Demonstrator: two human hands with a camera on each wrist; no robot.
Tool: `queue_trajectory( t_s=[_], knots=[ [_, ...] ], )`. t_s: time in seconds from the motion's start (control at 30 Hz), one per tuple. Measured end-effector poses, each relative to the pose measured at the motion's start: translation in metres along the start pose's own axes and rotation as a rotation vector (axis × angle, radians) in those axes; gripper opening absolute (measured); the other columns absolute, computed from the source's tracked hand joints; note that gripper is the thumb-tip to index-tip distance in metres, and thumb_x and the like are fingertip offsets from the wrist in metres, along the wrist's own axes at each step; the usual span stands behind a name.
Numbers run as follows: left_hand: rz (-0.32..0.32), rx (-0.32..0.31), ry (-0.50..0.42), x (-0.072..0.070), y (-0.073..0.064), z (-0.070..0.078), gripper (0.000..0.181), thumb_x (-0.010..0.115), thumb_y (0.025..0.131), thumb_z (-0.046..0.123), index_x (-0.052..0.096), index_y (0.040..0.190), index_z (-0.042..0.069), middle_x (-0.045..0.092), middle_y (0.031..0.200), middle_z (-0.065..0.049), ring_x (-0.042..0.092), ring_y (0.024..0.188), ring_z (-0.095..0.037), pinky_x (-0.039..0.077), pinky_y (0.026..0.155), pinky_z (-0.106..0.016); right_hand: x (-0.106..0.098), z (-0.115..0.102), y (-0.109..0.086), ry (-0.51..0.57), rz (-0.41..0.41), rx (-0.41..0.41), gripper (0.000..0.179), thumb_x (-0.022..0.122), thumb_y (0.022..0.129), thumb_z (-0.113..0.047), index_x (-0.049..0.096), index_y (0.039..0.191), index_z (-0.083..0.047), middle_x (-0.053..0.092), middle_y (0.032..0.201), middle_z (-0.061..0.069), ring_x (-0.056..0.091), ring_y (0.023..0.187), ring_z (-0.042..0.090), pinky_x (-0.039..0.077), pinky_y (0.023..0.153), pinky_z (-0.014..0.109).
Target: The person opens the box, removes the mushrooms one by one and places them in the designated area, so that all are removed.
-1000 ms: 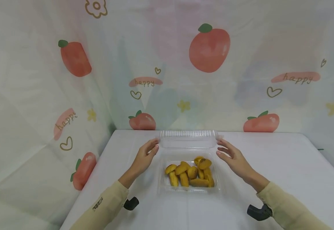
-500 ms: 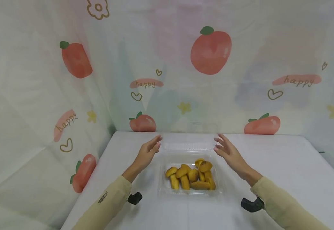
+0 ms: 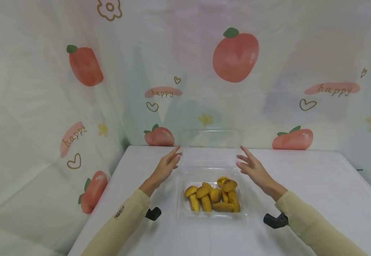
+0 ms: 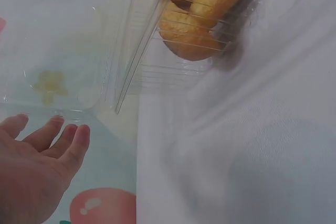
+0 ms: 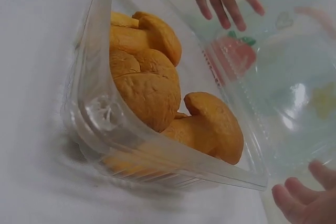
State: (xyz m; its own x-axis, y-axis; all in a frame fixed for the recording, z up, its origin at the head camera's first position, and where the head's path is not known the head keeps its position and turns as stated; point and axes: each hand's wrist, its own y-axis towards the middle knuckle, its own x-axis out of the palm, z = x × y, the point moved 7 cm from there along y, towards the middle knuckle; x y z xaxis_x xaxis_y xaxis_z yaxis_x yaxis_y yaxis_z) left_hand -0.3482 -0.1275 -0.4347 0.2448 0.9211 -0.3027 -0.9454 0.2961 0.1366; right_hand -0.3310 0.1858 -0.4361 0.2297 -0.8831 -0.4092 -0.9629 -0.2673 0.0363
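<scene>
A clear plastic clamshell box [image 3: 211,215] sits on the white table, holding several yellow-brown mushrooms [image 3: 205,195]. Its hinged lid [image 3: 209,130] stands raised at the back of the box, seen through against the backdrop. My left hand [image 3: 164,169] is at the lid's left side, its fingers extended and fingertips right at the lid's edge in the left wrist view. On the other side, my right hand [image 3: 256,171] has its fingers spread, with the fingertips close to the lid's right edge. Neither hand is wrapped round anything.
The white table [image 3: 307,199] meets a fabric backdrop [image 3: 262,21] printed with peaches, hearts and "happy" along its back edge. More of this fabric hangs on the left. A black wrist device [image 3: 154,213] shows under the left sleeve, another black device [image 3: 275,220] under the right.
The lid has swung up from a low position behind the box to stand higher against the backdrop. Both hands have moved slightly inward beside it; the box and mushrooms keep their place.
</scene>
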Motion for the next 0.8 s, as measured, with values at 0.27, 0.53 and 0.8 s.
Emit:
queue_trajectory(
  t_s=[0.27,0.53,0.8],
  knots=[
    [0.011,-0.055,-0.067,0.002,0.009,-0.006,0.058,0.039,0.111,0.031,0.022,0.162,0.011,0.042,0.157,-0.025,0.045,0.143,-0.042,0.043,0.113,-0.057,0.001,0.004,0.006,0.048,-0.003,0.029,0.081,0.05,0.106,-0.037,-0.004,0.164,-0.019,0.022,0.164,0.03,0.034,0.147,0.05,0.038,0.113,0.06],
    [0.004,-0.103,-0.122,0.005,0.017,-0.015,0.058,0.035,0.111,0.033,0.021,0.162,0.01,0.038,0.16,-0.024,0.042,0.146,-0.042,0.041,0.116,-0.055,0.003,0.009,0.011,0.08,-0.006,0.041,0.08,0.05,0.107,-0.032,-0.003,0.164,-0.018,0.019,0.165,0.031,0.036,0.146,0.049,0.04,0.113,0.058],
    [0.002,-0.16,-0.15,0.012,0.02,-0.023,0.06,0.035,0.111,0.035,0.021,0.162,0.008,0.035,0.162,-0.023,0.038,0.148,-0.042,0.038,0.118,-0.055,0.006,0.017,0.012,0.091,-0.029,0.063,0.076,0.047,0.108,-0.034,0.001,0.164,-0.012,0.015,0.166,0.032,0.036,0.145,0.05,0.04,0.114,0.058]
  ],
)
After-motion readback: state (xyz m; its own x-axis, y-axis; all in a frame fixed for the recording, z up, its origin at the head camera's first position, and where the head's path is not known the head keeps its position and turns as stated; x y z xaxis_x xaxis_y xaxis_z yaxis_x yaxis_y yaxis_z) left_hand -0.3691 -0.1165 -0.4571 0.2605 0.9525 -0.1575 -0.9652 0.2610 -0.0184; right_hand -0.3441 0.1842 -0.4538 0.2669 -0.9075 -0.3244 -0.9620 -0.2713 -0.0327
